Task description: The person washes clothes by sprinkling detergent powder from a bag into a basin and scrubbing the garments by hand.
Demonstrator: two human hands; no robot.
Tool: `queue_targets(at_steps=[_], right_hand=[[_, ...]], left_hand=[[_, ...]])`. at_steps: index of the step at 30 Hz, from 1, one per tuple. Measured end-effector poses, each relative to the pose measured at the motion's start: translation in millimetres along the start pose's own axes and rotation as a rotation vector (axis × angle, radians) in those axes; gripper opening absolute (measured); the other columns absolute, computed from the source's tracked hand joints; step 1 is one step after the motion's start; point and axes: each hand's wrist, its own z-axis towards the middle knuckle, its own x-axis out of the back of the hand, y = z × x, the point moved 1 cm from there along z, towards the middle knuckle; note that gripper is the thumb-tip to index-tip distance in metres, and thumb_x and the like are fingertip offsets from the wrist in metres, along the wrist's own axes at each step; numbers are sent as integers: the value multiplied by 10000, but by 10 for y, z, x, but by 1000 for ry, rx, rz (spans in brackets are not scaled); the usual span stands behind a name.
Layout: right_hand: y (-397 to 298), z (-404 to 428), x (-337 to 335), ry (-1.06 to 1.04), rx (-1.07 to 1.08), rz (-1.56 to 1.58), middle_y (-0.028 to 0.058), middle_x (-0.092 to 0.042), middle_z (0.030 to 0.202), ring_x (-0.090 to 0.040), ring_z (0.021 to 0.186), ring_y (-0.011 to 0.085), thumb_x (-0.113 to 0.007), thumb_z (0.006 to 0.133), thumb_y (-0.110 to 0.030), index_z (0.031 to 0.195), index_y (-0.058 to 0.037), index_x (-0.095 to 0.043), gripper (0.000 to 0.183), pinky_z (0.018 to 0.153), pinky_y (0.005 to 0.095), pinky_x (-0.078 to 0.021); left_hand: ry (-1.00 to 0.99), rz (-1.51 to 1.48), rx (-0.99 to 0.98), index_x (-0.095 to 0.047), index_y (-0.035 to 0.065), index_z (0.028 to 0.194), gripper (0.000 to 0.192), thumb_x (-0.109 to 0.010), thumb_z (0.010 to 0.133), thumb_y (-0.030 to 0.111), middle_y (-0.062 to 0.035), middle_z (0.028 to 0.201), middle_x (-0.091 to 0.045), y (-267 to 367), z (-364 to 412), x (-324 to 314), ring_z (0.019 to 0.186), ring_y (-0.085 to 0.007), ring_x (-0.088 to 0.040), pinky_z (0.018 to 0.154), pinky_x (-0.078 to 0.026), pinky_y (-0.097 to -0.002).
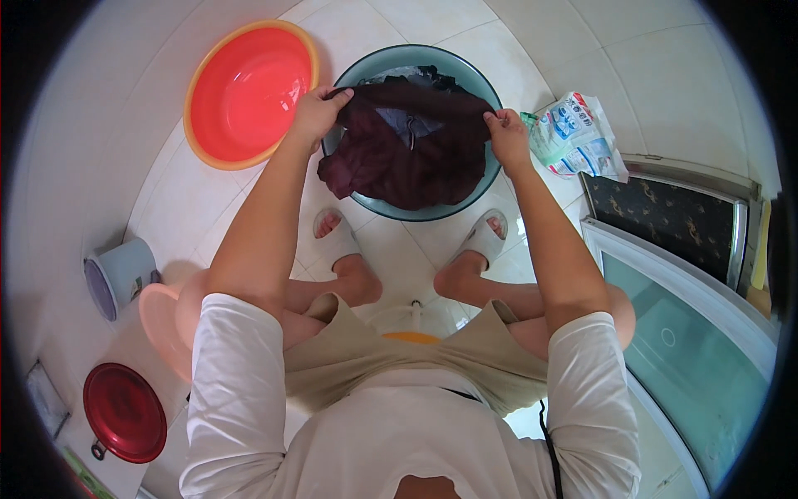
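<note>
A dark maroon garment (411,171) is stretched between my two hands above a blue-green basin (458,209). My left hand (321,115) pinches its upper left edge between thumb and fingers. At the upper right edge, my right hand (506,134) grips the cloth the same way. An opening in the garment shows a bluish-grey inner part and a pale-edged strip, perhaps a zipper. Its lower left portion hangs over the basin's rim. Behind it, other dark wet-looking cloth (430,76) lies in the basin, partly hidden by the garment.
An orange-rimmed red basin (249,93) stands at the upper left on the tiled floor. A printed detergent bag (576,137) leans at the right wall. A glass-panelled door (686,330) is at the right. A grey bucket (121,277), pink basin (163,324) and red basin (124,411) are left.
</note>
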Motion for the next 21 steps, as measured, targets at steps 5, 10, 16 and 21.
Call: queue_targets(at_steps=[5, 10, 16, 21], right_hand=[[-61, 226, 28, 68, 12, -26, 111, -660, 804, -633, 754, 257, -673, 854, -327, 920, -25, -641, 310, 714, 358, -496], [310, 308, 273, 54, -76, -63, 22, -613, 770, -595, 697, 134, -689, 855, -336, 957, -47, -647, 309, 609, 309, -482], [1259, -133, 865, 307, -684, 317, 117, -646, 953, -621, 770, 230, -697, 836, -332, 1051, -1, -623, 402, 536, 327, -519], [1747, -22, 1459, 746, -546, 390, 145, -585, 1089, -603, 865, 218, -844, 702, -305, 1298, 41, -366, 839, 556, 336, -488]], left_hand=[[113, 155, -96, -626, -11, 1050, 264, -678, 901, 201, -61, 913, -658, 45, 323, -123, 764, -122, -601, 655, -483, -271], [325, 475, -254, -635, -8, 1037, 300, -695, 838, 208, -131, 936, -664, -86, 290, -296, 870, -276, -635, 788, -500, -372], [320, 737, -726, -625, 1, 1040, 306, -658, 795, 181, -188, 1102, -602, -145, -387, -958, 1066, -368, -555, 931, -446, -445], [200, 836, -678, -608, -25, 1168, 435, -641, 812, 222, -218, 1269, -551, -490, -603, -1284, 1224, -373, -482, 1073, -349, -449]])
